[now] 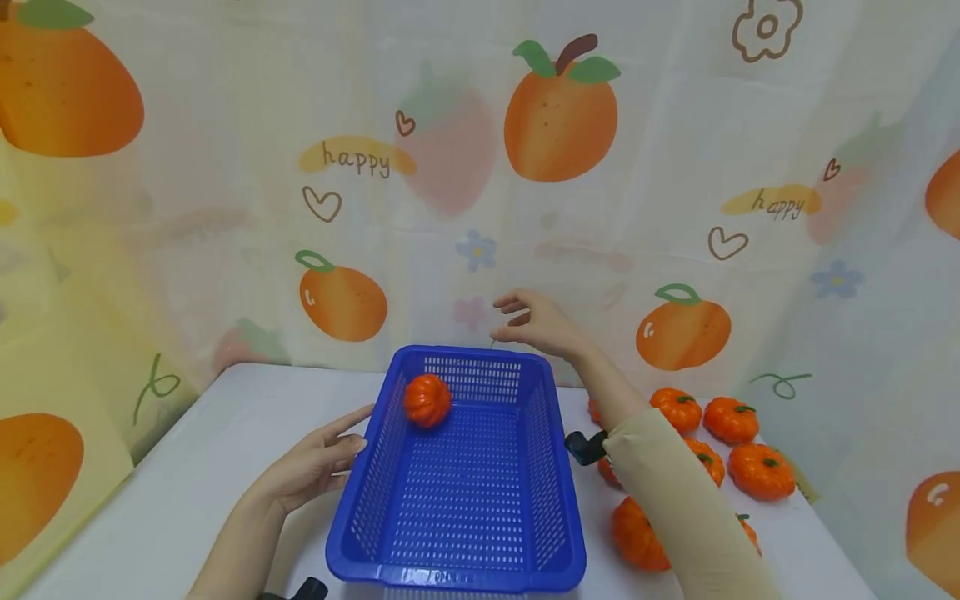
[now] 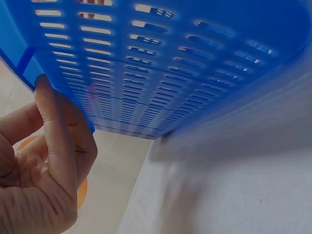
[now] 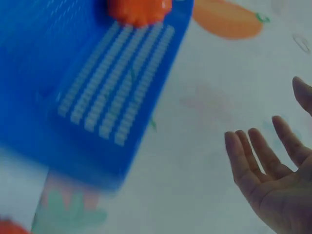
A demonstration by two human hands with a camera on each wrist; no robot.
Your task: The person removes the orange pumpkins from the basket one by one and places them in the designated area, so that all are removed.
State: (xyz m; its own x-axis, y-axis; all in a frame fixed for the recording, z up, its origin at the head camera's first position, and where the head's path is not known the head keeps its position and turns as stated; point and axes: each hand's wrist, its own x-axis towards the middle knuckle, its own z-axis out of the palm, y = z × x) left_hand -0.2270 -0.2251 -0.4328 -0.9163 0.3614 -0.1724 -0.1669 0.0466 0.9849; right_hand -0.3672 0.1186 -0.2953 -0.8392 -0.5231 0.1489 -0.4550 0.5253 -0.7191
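Note:
A blue plastic basket (image 1: 457,483) with slotted walls stands on the white table, one small orange pumpkin (image 1: 427,401) in its far left corner. My left hand (image 1: 311,467) is at the basket's left side, fingertips touching the rim from outside. In the left wrist view those fingers (image 2: 58,131) lie fairly straight against the rim's edge. Above the basket's far right corner hovers my right hand (image 1: 543,321), fingers loosely bent and holding nothing. The right wrist view shows this hand (image 3: 278,180) apart from the basket (image 3: 141,131), its palm bare.
Several orange pumpkins (image 1: 761,471) lie on the table right of the basket, some partly hidden by my right sleeve (image 1: 682,500). A cloth backdrop (image 1: 450,233) printed with fruit hangs behind the table (image 1: 217,467).

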